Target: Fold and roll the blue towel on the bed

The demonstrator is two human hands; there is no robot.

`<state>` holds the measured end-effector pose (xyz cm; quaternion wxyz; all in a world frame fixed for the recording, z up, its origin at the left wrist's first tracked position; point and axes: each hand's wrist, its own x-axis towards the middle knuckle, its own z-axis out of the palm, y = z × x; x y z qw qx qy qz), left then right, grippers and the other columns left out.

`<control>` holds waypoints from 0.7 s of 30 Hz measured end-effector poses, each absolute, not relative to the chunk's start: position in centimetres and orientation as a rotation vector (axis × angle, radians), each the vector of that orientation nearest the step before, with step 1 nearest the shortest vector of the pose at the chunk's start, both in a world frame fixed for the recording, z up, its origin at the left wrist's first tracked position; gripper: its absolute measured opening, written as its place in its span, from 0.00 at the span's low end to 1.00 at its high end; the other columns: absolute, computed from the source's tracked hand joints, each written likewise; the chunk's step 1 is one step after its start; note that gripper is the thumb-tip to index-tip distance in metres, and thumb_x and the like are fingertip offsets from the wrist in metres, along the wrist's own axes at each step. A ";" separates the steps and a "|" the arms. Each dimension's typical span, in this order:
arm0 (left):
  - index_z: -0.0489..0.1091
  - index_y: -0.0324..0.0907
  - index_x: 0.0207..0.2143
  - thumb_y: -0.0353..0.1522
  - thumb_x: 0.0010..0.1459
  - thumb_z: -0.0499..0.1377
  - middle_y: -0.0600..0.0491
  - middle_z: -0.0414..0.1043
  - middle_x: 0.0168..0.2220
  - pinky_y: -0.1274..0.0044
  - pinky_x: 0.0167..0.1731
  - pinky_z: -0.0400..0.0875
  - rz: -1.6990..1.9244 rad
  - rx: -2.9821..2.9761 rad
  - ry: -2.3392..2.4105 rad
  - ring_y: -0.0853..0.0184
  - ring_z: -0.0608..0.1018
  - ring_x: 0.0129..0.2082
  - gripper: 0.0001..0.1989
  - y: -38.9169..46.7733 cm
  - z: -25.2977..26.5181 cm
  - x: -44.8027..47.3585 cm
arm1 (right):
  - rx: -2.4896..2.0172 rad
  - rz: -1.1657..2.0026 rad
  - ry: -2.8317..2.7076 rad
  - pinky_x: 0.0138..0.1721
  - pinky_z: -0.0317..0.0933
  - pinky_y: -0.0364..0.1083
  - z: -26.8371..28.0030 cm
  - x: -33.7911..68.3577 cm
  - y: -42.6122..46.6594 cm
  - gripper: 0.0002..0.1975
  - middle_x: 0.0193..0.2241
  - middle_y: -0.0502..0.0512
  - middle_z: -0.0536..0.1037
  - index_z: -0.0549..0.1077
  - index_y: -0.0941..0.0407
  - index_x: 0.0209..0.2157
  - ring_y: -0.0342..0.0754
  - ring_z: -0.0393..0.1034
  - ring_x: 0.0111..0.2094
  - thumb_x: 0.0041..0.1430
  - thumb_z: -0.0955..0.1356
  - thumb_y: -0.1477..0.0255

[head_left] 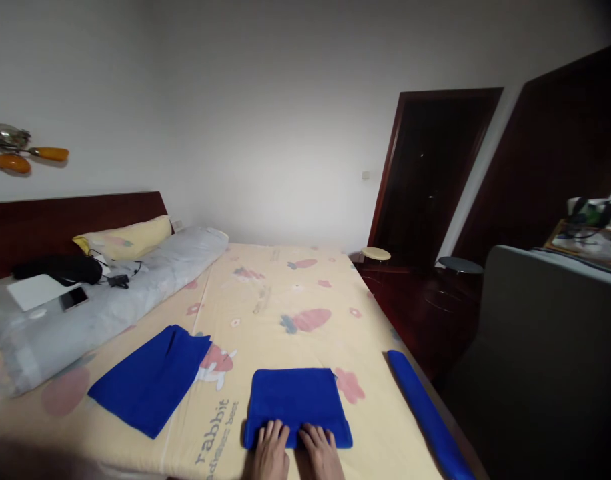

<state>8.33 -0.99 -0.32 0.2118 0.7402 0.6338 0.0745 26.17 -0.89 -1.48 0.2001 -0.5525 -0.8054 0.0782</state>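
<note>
A folded blue towel (293, 400) lies on the yellow printed bed sheet (285, 293) near the front edge. My left hand (271, 452) and my right hand (321, 452) rest side by side on its near edge, fingers flat and pressing on the cloth. A second blue towel (153, 380), loosely folded, lies flat to the left. A rolled blue towel (425, 413) lies along the right edge of the bed.
A grey bolster (110, 300) crosses the head of the bed with a phone (74, 298), a white tablet (38, 291) and a black bag (60, 268) on it. Beyond are a yellow pillow (130, 239), a dark headboard (45, 223), two stools (376, 254) and a dark doorway (430, 173).
</note>
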 end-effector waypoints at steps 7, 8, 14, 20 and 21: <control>0.63 0.53 0.58 0.31 0.56 0.49 0.57 0.64 0.64 0.64 0.67 0.51 0.213 2.127 1.900 0.61 0.62 0.65 0.27 -1.1 -0.1 3.5 | -1.617 0.025 -2.197 0.50 0.53 0.51 -1.9 32.7 -1.4 0.18 0.50 0.50 0.77 0.69 0.47 0.50 0.51 0.70 0.49 0.59 0.63 0.71; 0.64 0.54 0.57 0.31 0.55 0.49 0.57 0.66 0.63 0.64 0.66 0.52 0.218 2.132 1.924 0.61 0.63 0.64 0.26 -1.2 0.2 3.0 | -1.635 0.013 -2.181 0.49 0.53 0.51 -1.8 33.2 -1.5 0.17 0.50 0.51 0.77 0.70 0.48 0.50 0.51 0.70 0.48 0.59 0.62 0.71; 0.66 0.54 0.54 0.26 0.54 0.48 0.58 0.71 0.58 0.64 0.63 0.55 0.262 2.194 1.934 0.63 0.67 0.60 0.27 -1.1 1.0 1.8 | -1.714 0.067 -2.130 0.48 0.51 0.50 0.2 33.6 -1.3 0.19 0.47 0.50 0.78 0.72 0.49 0.45 0.50 0.68 0.47 0.53 0.62 0.79; 0.68 0.53 0.51 0.23 0.54 0.46 0.57 0.73 0.54 0.64 0.61 0.54 0.351 2.176 1.927 0.65 0.68 0.58 0.26 -0.5 0.9 2.1 | -1.775 0.148 -2.057 0.48 0.51 0.51 2.0 32.2 -0.8 0.19 0.42 0.51 0.78 0.73 0.51 0.40 0.51 0.65 0.43 0.51 0.60 0.82; 0.68 0.53 0.50 0.23 0.54 0.46 0.57 0.73 0.54 0.65 0.61 0.54 0.364 2.170 1.924 0.65 0.68 0.58 0.26 -0.4 1.0 2.1 | -1.779 0.151 -2.053 0.47 0.51 0.51 2.0 32.1 -0.7 0.18 0.41 0.51 0.78 0.73 0.52 0.40 0.51 0.65 0.43 0.51 0.60 0.81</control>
